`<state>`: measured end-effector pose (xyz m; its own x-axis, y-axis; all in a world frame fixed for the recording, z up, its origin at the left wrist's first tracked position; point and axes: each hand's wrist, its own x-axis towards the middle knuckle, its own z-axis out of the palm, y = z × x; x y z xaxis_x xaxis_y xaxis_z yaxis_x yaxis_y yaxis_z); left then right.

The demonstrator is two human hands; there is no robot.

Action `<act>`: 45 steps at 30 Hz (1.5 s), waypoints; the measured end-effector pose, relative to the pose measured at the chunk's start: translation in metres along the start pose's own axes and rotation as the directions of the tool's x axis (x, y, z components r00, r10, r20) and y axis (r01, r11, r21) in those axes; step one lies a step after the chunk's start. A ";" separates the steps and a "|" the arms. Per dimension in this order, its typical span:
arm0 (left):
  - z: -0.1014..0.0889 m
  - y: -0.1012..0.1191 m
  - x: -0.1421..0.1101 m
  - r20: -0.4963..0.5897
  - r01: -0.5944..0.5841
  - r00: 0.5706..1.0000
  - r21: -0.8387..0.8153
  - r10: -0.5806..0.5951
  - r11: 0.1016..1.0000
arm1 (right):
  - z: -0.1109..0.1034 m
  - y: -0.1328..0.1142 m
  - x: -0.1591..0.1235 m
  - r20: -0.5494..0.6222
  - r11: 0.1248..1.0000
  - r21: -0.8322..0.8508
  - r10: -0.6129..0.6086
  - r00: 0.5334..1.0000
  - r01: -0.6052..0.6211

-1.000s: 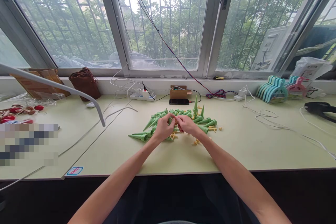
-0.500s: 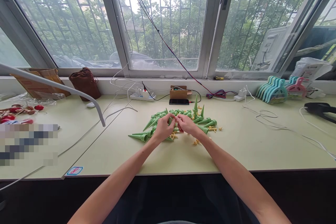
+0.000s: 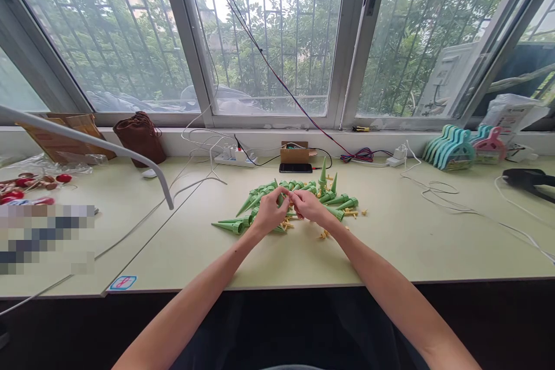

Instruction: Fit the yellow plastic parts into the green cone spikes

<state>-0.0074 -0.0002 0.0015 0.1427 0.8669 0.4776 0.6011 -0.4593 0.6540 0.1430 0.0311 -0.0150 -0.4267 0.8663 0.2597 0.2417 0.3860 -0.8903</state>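
Observation:
My left hand [image 3: 271, 210] and my right hand [image 3: 309, 204] meet fingertip to fingertip over the middle of the pile. Both are closed in a pinch, and whatever lies between the fingers is hidden or too small to name. Around them lie several green plastic cone-shaped spikes [image 3: 235, 226] with ribbed round collars. One green spike [image 3: 323, 176] stands point up just beyond my right hand. Small yellow plastic pieces [image 3: 324, 234] are scattered beside my right wrist, and more yellow pieces [image 3: 286, 224] lie between the hands.
Behind the pile lie a black phone [image 3: 295, 168] and a small cardboard box [image 3: 295, 154]. A white power strip [image 3: 236, 160] and cables run along the wall. Turquoise hangers [image 3: 451, 149] stand at the right; a brown pouch [image 3: 139, 137] and a grey curved arm [image 3: 160, 176] are on the left.

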 end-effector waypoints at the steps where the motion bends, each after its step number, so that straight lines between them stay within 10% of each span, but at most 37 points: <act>1: 0.000 0.001 0.000 0.001 0.004 1.000 -0.002 -0.004 1.000 | 0.000 0.000 0.000 0.001 1.000 0.002 0.001 1.000 -0.001; 45: -0.002 0.003 0.000 0.020 0.038 0.999 -0.019 -0.037 0.999 | 0.000 -0.004 -0.002 -0.022 0.999 -0.053 0.000 1.000 -0.001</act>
<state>-0.0071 -0.0023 0.0049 0.1361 0.8873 0.4407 0.5906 -0.4298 0.6829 0.1430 0.0283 -0.0115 -0.4077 0.8730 0.2678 0.2884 0.4014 -0.8693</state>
